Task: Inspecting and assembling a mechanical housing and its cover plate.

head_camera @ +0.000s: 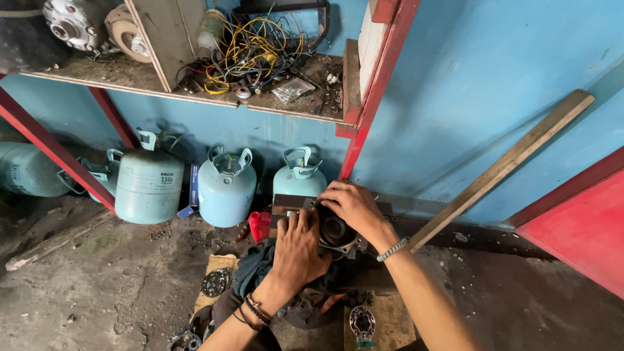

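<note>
Dark metal, greasy and round, is sitting under both hands: a compressor body [336, 232] is resting on a block [364, 276] low on the concrete floor [97, 286], just in front of the blue wall [481, 78]. The left hand [298, 250] is lying flat with its fingers spread, pressing against the part's left side and not closing round it. The right hand [353, 207] is curling over the top, fingertips pinching at something small on the upper edge (too small to tell what), so its grip is together on the part.

A dark cloth [255, 266] is lying just beside the left wrist, with a red cap [260, 225] near it. A round plate [215, 283] is resting on cardboard [220, 263] to the left, and another round piece [362, 322] is lying near the right forearm. Three pale blue gas cylinders [225, 188] are standing along the wall behind. Above them a wooden shelf [195, 94] is holding a tangle of yellow wires [253, 49]. A plank [504, 166] is leaning against the wall on the right.
</note>
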